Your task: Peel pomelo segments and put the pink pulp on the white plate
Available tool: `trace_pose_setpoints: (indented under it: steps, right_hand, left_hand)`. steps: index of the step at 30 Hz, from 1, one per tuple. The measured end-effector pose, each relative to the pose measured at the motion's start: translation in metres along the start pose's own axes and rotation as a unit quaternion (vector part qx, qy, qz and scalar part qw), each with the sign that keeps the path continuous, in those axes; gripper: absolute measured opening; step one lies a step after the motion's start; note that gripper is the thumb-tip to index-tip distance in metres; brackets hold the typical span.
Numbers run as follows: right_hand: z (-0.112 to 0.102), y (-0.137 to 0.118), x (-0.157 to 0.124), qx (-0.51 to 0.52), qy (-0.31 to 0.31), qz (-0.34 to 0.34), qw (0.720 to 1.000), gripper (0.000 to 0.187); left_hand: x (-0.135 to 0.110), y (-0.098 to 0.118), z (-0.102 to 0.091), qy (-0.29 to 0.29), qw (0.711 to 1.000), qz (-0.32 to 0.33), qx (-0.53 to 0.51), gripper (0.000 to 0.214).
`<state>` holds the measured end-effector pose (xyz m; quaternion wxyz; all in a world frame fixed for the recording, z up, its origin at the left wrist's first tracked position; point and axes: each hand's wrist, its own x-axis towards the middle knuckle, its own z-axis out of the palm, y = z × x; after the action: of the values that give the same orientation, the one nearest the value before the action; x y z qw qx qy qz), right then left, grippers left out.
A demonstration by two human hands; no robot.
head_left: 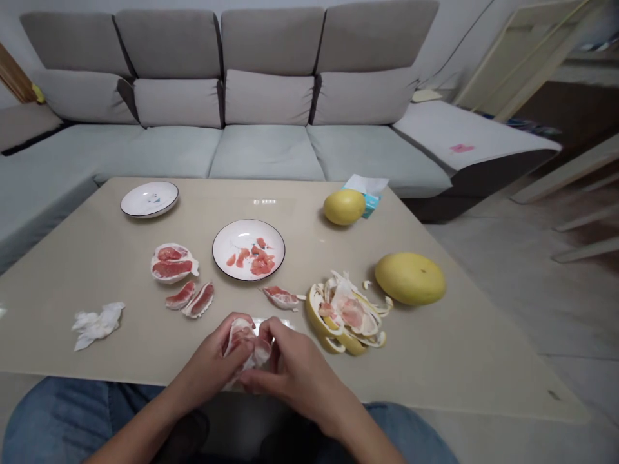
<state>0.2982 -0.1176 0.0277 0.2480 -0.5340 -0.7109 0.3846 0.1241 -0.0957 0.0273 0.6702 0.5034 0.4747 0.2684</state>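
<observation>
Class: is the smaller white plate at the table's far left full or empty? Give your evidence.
Empty: the smaller plate shows only bare white surface, while the larger plate holds pink fruit pieces.

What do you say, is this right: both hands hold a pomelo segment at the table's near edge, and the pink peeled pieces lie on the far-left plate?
Not quite. The head view shows the pink peeled pieces on the middle plate; the far-left plate holds no fruit. The rest stands: left hand and right hand hold a pomelo segment at the near edge of the table.
</observation>
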Motion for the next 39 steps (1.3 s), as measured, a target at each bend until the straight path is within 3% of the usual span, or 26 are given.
trace_pose_setpoints:
  steps: [5,9,11,14,19,22,25,27,31,34,36,39]
  right_hand:
    - [0.012,0.009,0.004,-0.172,0.031,-0.119,0.977,0.019]
    - [0.008,0.012,0.004,-0.209,0.052,-0.173,0.961,0.02]
    - [-0.002,0.015,0.004,-0.213,0.119,-0.155,0.957,0.025]
    - [-0.025,0.021,0.006,-0.22,0.215,-0.062,0.949,0.028]
    - [-0.059,0.039,0.006,-0.322,0.198,0.112,0.919,0.023]
    - [-0.072,0.052,0.001,-0.346,0.193,0.182,0.9,0.014]
    - [-0.08,0.059,-0.003,-0.351,0.222,0.19,0.89,0.024]
    - [-0.084,0.061,-0.005,-0.345,0.242,0.177,0.889,0.024]
    - [-0.088,0.062,-0.006,-0.346,0.251,0.193,0.883,0.023]
    - [-0.087,0.065,-0.006,-0.344,0.249,0.211,0.88,0.024]
    - [-0.085,0.069,-0.005,-0.319,0.263,0.179,0.893,0.025]
    - [-0.082,0.077,-0.002,-0.278,0.283,0.123,0.91,0.031]
  left_hand:
    - [-0.001,0.007,-0.002,-0.053,0.996,-0.036,-0.053,0.02]
    - [-0.006,0.007,-0.008,-0.04,0.995,-0.061,-0.065,0.023]
    - [-0.009,0.004,-0.012,-0.041,0.993,-0.075,-0.079,0.018]
    - [-0.011,0.001,-0.018,-0.042,0.986,-0.088,-0.133,0.016]
    - [-0.008,0.003,-0.02,0.023,0.968,-0.116,-0.221,0.033]
    - [-0.004,0.001,-0.02,0.019,0.948,-0.119,-0.295,0.039]
    - [-0.002,-0.001,-0.02,-0.02,0.923,-0.099,-0.37,0.037]
    - [-0.001,-0.001,-0.019,-0.025,0.922,-0.087,-0.377,0.036]
    - [-0.001,0.001,-0.014,0.014,0.943,-0.056,-0.327,0.036]
    - [-0.001,0.002,-0.01,0.051,0.952,-0.034,-0.299,0.049]
    - [-0.002,0.002,-0.008,0.076,0.957,-0.024,-0.279,0.051]
    - [-0.004,0.001,-0.005,0.086,0.962,-0.014,-0.257,0.031]
